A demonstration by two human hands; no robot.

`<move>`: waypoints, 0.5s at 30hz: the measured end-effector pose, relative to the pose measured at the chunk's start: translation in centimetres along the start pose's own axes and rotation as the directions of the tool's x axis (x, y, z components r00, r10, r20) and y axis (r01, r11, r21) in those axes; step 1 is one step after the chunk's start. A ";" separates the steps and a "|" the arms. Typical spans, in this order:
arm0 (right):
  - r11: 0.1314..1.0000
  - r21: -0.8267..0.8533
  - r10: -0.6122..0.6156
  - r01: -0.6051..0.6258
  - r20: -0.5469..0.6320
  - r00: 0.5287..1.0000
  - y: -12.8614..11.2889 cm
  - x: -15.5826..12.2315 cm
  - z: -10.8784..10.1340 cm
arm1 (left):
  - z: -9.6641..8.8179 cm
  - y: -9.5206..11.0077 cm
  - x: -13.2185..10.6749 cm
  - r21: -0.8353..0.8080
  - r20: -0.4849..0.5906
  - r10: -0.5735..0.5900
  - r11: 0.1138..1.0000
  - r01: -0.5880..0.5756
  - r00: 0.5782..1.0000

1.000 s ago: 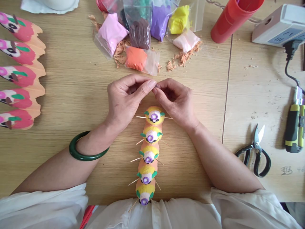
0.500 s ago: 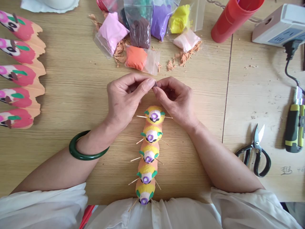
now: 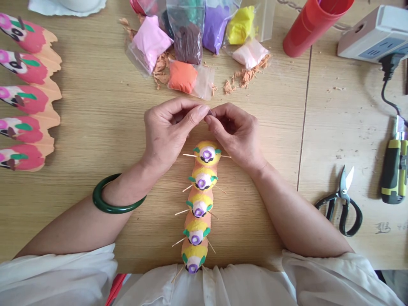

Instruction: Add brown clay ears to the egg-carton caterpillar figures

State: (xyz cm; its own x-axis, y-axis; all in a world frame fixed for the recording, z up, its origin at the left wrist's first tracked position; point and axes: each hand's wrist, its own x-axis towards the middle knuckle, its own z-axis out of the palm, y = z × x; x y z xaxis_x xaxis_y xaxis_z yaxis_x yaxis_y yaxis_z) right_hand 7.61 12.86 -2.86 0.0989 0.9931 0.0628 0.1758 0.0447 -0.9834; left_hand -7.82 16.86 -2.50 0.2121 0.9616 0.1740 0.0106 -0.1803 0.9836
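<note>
My left hand (image 3: 167, 131) and my right hand (image 3: 234, 131) meet fingertip to fingertip above the table, both pinched on a tiny dark bit of clay (image 3: 208, 112). Just below them lies a row of yellow painted egg-carton cups (image 3: 200, 204) with purple and white centres, green dabs and toothpicks sticking out of the sides. It runs from my hands down to my white shirt. A green bangle (image 3: 110, 204) is on my left wrist.
Bags of coloured clay (image 3: 188, 42) and orange crumbs lie beyond my hands. Red and pink painted carton pieces (image 3: 25, 93) line the left edge. A red tube (image 3: 310, 25), a power strip (image 3: 372, 34), scissors (image 3: 344, 204) and a yellow-black tool (image 3: 395, 170) sit at right.
</note>
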 end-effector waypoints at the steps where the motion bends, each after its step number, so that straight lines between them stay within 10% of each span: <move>1: 1.000 0.009 -0.001 0.001 -0.004 1.000 0.0 0.0 0.0 | -0.1 0.0 0.0 0.013 -0.001 -0.007 1.000 0.007 1.000; 15: 0.999 0.048 0.018 -0.017 -0.004 1.000 0.2 0.0 0.1 | -0.1 0.0 -0.1 0.013 -0.005 -0.025 1.000 0.025 1.000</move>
State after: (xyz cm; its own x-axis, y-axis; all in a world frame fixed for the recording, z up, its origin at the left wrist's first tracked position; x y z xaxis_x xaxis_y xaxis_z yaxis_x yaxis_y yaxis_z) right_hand 7.57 12.86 -3.05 0.1055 0.9934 0.0461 0.1267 0.0325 -0.9914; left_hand -7.93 16.79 -2.55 0.2068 0.9669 0.1494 0.0287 -0.1586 0.9869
